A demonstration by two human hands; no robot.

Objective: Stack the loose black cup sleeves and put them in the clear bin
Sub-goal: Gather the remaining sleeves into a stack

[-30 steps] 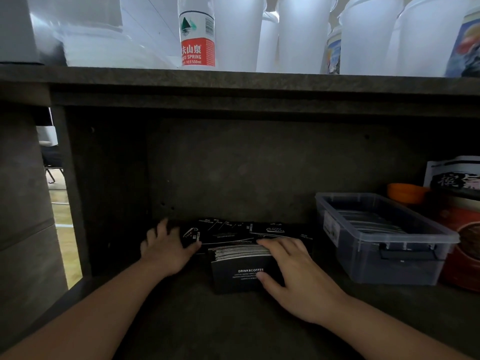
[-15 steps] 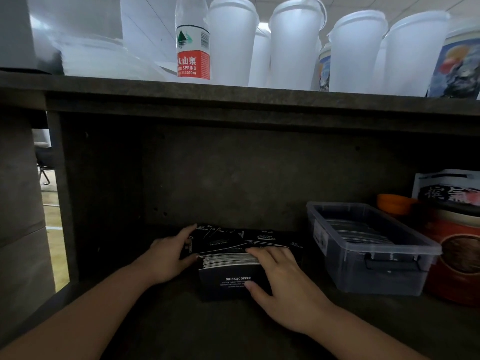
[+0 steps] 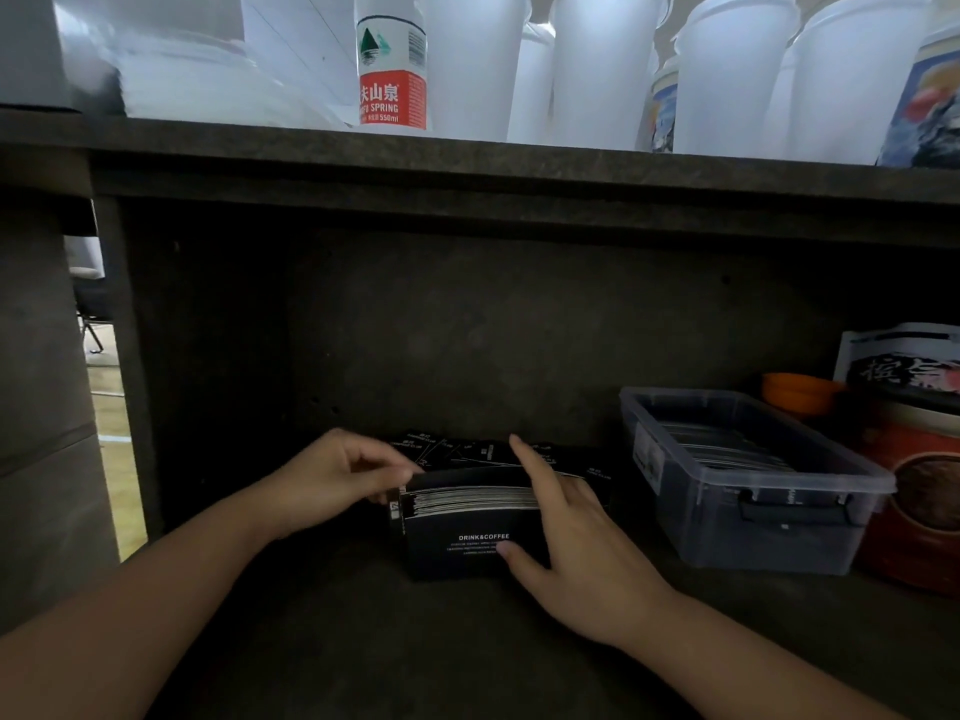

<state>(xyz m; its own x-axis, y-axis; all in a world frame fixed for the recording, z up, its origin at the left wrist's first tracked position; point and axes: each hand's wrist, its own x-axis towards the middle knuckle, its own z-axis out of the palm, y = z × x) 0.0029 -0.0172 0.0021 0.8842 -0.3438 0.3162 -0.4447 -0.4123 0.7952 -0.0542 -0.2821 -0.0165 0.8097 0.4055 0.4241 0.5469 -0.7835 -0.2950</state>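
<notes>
Two hands work one stack of sleeves [image 3: 470, 506] standing on edge on the lower shelf [image 3: 363, 641]. The left hand [image 3: 332, 478] pinches the stack's left end; the right hand [image 3: 566, 522] clasps its right end, thumb on the printed front, fingers over the top. More loose sleeves [image 3: 483, 452] lie flat just behind the stack. The clear bin [image 3: 748, 532], right of the stack, already holds sleeves. Step in hand: squaring the stack. The next move likely calls for gathering the remaining sleeves, keeping the edges aligned.
</notes>
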